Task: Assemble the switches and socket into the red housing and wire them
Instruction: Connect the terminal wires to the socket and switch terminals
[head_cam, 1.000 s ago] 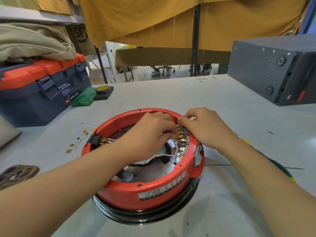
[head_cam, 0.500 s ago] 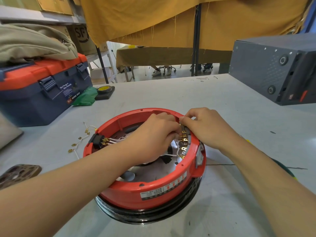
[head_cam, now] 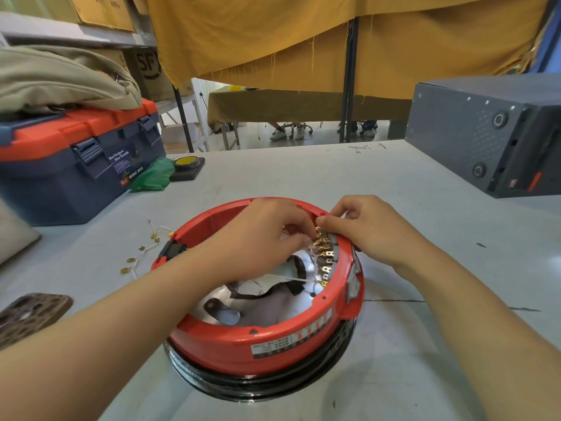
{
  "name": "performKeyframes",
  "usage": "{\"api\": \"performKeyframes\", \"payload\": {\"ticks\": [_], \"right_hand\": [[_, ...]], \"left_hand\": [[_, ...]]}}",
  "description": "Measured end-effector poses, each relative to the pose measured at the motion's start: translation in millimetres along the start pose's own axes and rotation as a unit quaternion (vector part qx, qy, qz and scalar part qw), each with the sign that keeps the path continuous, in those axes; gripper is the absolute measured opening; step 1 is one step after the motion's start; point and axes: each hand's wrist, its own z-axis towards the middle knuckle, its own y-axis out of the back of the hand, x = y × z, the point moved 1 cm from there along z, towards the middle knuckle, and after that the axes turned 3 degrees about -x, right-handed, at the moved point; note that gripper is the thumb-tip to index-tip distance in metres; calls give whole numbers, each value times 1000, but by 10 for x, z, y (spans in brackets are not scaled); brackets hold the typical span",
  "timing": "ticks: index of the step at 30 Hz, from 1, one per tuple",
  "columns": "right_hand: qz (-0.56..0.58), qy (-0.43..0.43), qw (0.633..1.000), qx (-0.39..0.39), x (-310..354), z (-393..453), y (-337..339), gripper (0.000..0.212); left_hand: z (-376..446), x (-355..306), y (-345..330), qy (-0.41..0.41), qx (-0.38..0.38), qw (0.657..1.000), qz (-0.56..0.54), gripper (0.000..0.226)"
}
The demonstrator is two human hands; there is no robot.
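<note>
The red housing [head_cam: 258,338] sits on the counter [head_cam: 425,360], near centre. At its far-right inner wall, the left hand [head_cam: 267,235] has its fingers pinched on a brass terminal [head_cam: 317,240] of the switches [head_cam: 329,259]; the right hand [head_cam: 370,229] curls over the rim, thumb pressing beside them. Loose wires [head_cam: 145,253] lie left.

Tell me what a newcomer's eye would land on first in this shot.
The red housing, a round ring atop a black base at the table's centre, grabs attention first. Both hands meet at its far right rim: the left hand and right hand pinch at a row of brass terminals with white wires. Next comes the blue and orange toolbox at far left.
</note>
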Motion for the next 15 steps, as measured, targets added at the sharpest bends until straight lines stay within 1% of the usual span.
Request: {"api": "performKeyframes", "payload": {"ticks": [3, 8, 11, 15], "right_hand": [[22, 7, 1000, -11, -20, 2, 19, 25], [85, -23, 996, -17, -68, 14, 28, 19], [115, -45, 992, -11, -85, 13, 11, 16], [181, -74, 980, 31, -95, 19, -15, 9]], "left_hand": [[-29, 125, 150, 48, -27, 998, -26, 10], [-203, 462, 381, 122, -88, 987, -60, 10], [-351, 693, 457, 188, -143, 968, -85, 12], [-544, 1008, 482, 267, -200, 936, -108, 18]]}}
